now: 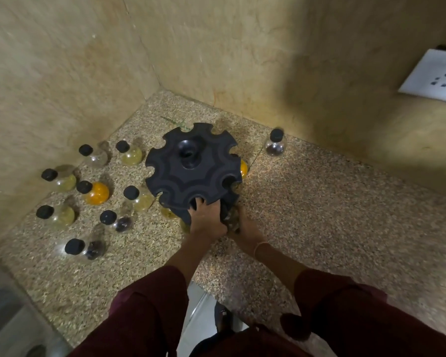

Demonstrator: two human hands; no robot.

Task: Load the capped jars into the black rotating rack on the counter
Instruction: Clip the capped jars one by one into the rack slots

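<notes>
Two hands are being held against the near edge of the black rack [193, 168], which is standing on the speckled counter [319, 202] near the corner of the beige walls [216, 47]. Left hand [208, 218] is being pressed on the rack's near rim, fingers [197, 203] curled into a notch, gripping the rim. Right hand [243, 229] is being wrapped around a dark-capped jar [231, 215] just right of the left hand, at the rack's near right side; jar is blurred and whether it is seated in a slot cannot be told. Maroon sleeves [345, 305] are being seen on both forearms, and a thin bangle [262, 246] is being worn on the right wrist.

Some jars are being partly hidden under the rack: an orange one [243, 168] at its right edge, yellowish ones [168, 212] at its near left.

Nine capped jars are being left loose on the counter left of the rack, all black-capped and standing apart from each other: an orange-filled jar [95, 191], pale yellow jars [130, 153], a clear jar [94, 155] and dark-filled jars [120, 222]. One lone dark-filled jar [275, 145] is being kept far right of the rack, near the wall. A white socket plate [434, 78] is being seen on the right wall.
</notes>
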